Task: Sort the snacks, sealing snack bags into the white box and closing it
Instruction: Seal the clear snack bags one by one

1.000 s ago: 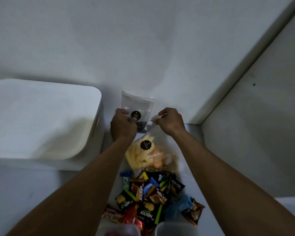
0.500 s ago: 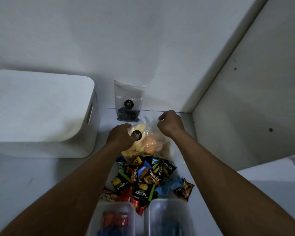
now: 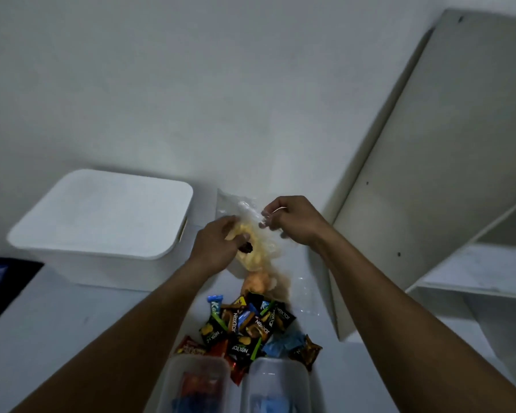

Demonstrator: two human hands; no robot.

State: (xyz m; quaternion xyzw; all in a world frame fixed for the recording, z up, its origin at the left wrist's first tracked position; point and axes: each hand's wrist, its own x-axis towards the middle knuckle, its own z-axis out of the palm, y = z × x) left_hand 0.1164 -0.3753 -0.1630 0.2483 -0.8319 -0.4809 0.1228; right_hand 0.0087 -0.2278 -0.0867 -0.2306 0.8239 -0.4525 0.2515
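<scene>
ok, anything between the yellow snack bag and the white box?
The left hand and right hand both hold the yellow snack bag, just right of the white box. Nothing lies in the gap between them, but the lid sits on the box, covering its opening, so it has to come off first.

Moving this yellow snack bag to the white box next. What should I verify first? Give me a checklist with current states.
1. Grip on the yellow snack bag: left hand grips its body and right hand pinches its top. Ok.
2. Bag top sealed: the clear plastic is blurred. Cannot tell.
3. White box open to receive: its lid is on. Not ok.
4. Box close by: it stands just left of the left hand. Ok.
5. All bags handled: an orange snack bag lies on the counter by the packet pile. Not ok.
</scene>
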